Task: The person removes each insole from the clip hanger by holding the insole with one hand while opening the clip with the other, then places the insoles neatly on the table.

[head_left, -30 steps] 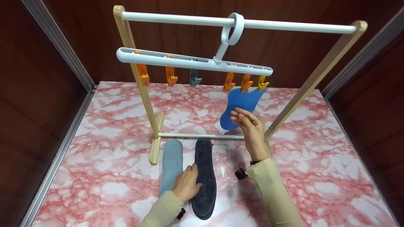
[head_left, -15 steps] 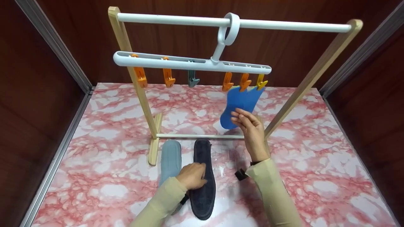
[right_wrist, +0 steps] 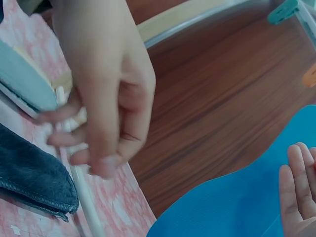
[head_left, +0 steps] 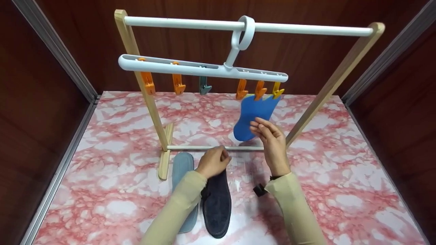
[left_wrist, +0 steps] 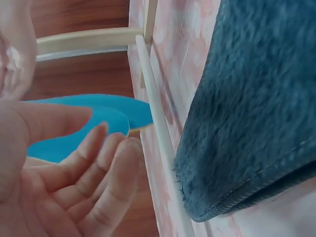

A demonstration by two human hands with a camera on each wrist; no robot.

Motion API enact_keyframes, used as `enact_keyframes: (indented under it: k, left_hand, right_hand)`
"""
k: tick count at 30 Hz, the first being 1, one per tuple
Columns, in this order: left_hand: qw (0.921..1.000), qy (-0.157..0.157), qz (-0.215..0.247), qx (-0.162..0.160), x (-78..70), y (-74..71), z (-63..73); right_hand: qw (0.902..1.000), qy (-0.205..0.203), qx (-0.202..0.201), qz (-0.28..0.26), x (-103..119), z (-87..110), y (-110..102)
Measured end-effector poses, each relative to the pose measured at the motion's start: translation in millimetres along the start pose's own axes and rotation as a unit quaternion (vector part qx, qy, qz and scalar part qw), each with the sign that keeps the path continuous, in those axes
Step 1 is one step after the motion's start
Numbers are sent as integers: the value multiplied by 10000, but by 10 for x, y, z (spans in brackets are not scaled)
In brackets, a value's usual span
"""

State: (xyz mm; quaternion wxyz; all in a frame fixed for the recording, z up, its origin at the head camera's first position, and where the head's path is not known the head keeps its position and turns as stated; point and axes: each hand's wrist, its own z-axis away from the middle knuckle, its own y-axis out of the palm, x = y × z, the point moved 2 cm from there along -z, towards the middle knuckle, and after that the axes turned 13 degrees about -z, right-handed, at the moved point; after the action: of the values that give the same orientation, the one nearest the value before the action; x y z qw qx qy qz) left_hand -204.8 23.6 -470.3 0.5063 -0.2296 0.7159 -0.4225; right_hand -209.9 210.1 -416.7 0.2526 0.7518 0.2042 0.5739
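Note:
My left hand [head_left: 214,161] hovers over the far end of a dark fuzzy insole [head_left: 218,207]. Its loosely bent fingers [left_wrist: 118,182] hold nothing in the left wrist view, and the insole [left_wrist: 252,103] lies apart from them. Partly under my left forearm is a light grey-blue insole [head_left: 183,166]. My right hand [head_left: 272,146] is raised in front of a blue insole [head_left: 253,112], its fingers [right_wrist: 298,182] extended and close to the blue surface; contact is unclear. The blue insole hangs from an orange clip [head_left: 260,90] and a yellow clip [head_left: 277,90].
A wooden rack with a white top rail [head_left: 184,23] carries a white clip hanger [head_left: 201,69]. More orange clips [head_left: 177,83] and a dark green clip [head_left: 204,85] hang from it. A low white bar [head_left: 190,147] crosses the rack's base on the pink marbled surface [head_left: 115,190].
My left hand has moved away from me along the dark insole, from its middle to its far end. The right hand stays almost still by the blue insole. The head view has shifted slightly.

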Motion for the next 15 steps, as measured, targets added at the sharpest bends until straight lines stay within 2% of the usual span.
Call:
enact_keyframes:
  k: [5, 8, 15]
  left_hand:
    - [9989, -54, 255, -378, 19, -3, -121]
    - [9966, -110, 378, -719, 7, -3, -189]
    - [9856, -366, 903, -1378, -66, 2, -356]
  right_hand:
    - [9999, -121, 3, -55, 0, -8, 18]
    - [9999, -141, -46, -88, 3, -14, 24]
    - [9990, -308, -310, 33, 40, -13, 63]
